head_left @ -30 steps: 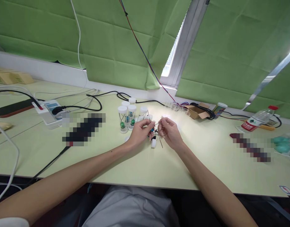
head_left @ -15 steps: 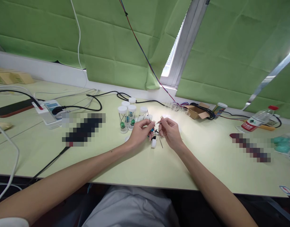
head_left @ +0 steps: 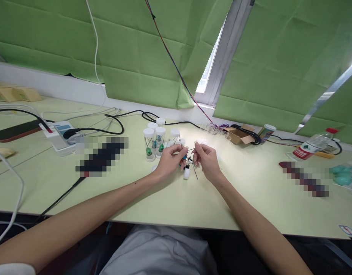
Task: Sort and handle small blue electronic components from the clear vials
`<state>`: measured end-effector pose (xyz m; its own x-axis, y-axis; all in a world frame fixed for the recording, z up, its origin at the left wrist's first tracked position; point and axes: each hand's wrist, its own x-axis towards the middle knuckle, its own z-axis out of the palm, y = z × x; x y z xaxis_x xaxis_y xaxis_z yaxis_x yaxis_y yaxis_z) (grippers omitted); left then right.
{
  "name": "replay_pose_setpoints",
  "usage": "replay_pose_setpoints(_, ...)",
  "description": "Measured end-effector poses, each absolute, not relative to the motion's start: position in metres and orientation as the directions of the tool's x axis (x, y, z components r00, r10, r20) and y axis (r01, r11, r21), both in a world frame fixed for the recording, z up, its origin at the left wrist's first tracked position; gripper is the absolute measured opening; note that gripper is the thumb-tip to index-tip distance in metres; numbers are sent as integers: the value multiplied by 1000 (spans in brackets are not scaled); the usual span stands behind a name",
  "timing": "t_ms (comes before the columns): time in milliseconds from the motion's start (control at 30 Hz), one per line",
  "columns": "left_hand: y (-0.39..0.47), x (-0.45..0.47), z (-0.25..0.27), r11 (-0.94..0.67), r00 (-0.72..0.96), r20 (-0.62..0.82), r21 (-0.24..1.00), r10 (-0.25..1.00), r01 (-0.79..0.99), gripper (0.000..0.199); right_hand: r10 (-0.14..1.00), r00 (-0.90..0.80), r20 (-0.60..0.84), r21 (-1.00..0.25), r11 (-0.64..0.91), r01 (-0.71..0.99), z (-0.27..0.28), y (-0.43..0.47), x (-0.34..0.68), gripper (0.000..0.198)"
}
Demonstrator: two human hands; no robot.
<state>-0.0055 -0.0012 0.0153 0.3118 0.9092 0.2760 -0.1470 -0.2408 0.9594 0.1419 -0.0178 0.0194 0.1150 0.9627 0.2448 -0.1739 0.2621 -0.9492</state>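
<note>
Left hand (head_left: 171, 158): grip narrow, apparently holding a blue piece (head_left: 184, 157).
Right hand (head_left: 206, 158): grip pinched on a thin rod (head_left: 191, 149), pointing 9 o'clock.
Vials (head_left: 148, 143): on surface (head_left: 250, 198), 10 o'clock from left hand.
Change: hands practically unmoved; close fingertip work continues.

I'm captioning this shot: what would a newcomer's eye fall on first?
Green blinds across the top strike first. Below, the left hand and right hand are close together over small parts, white-capped clear tubes standing just left; a red-capped bottle shows far right.
</note>
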Motion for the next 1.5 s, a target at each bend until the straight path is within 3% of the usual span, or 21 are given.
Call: replay_pose_setpoints(1500, -7, -5, 22, -223, 305, 234, 972, 923, -71, 35, 965, 61, 254, -965, 257, -46, 16, -19, 141, 45)
